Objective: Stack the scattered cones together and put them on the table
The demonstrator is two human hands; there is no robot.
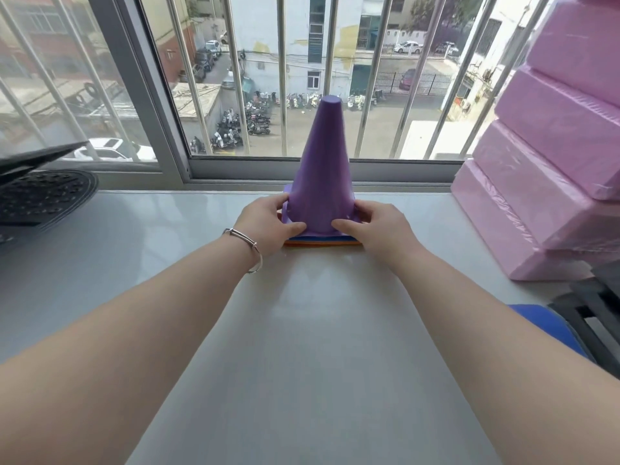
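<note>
I see a stack of cones [322, 182] standing upright in the middle of the frame, on the far part of the grey worktop [302, 330], close to the window [285, 78]. The top cone is purple. Under its flat base I can see thin edges of a blue one and an orange one, so the cones sit one inside the other. The bottom edge rests on the worktop.

My left hand [268, 223] is on the left side of the stack, down low at the base. Its grip is closed on the purple cone, with the thumb at the front and the fingers curled around the side. There is a silver bracelet [250, 250] on that wrist. My right hand [379, 226] is on the right side, also low at the base. Its grip is closed on the cone too, thumb at the front and fingers around the back. Both arms reach in from the bottom of the frame.

At the left edge of the frame there is an open black laptop [37, 196] on the worktop. At the right edge there is a tall pile of pink blocks [543, 162], wrapped in clear plastic. A bit of a blue chair [550, 327] shows at the lower right.
</note>
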